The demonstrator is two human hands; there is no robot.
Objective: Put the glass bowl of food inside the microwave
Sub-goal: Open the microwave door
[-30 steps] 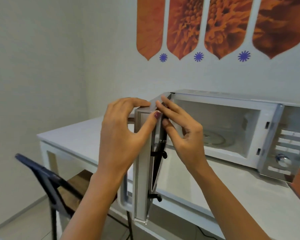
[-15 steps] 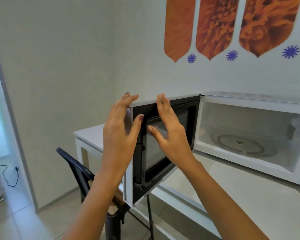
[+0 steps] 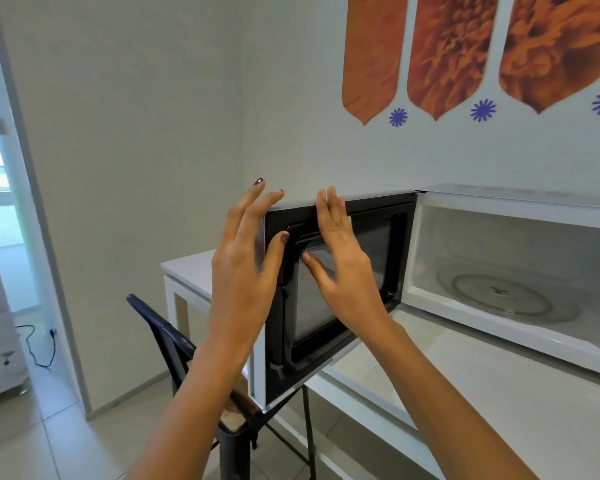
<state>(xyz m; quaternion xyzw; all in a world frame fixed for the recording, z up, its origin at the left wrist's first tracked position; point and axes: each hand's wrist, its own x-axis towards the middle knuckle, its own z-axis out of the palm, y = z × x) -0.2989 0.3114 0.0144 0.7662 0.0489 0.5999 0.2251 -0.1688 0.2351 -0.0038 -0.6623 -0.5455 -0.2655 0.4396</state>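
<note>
The microwave (image 3: pixel 513 271) sits on the white desk (image 3: pixel 499 393), its door (image 3: pixel 336 282) swung wide. Both hands, left hand (image 3: pixel 243 271) and right hand (image 3: pixel 343 268), are spread open at the door's free edge, gripping nothing.

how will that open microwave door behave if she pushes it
The microwave door looks rigid, so it should swing on its hinge side rather than flex. It probably moves easily; the left hand and right hand touch it with open fingers.

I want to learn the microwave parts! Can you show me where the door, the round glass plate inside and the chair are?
microwave door (image 3: pixel 371 244): head view, on the dark inner window panel.
glass turntable (image 3: pixel 499 299): head view, on the round plate's middle, inside the microwave.
chair (image 3: pixel 163 329): head view, on the dark backrest bar.
</note>
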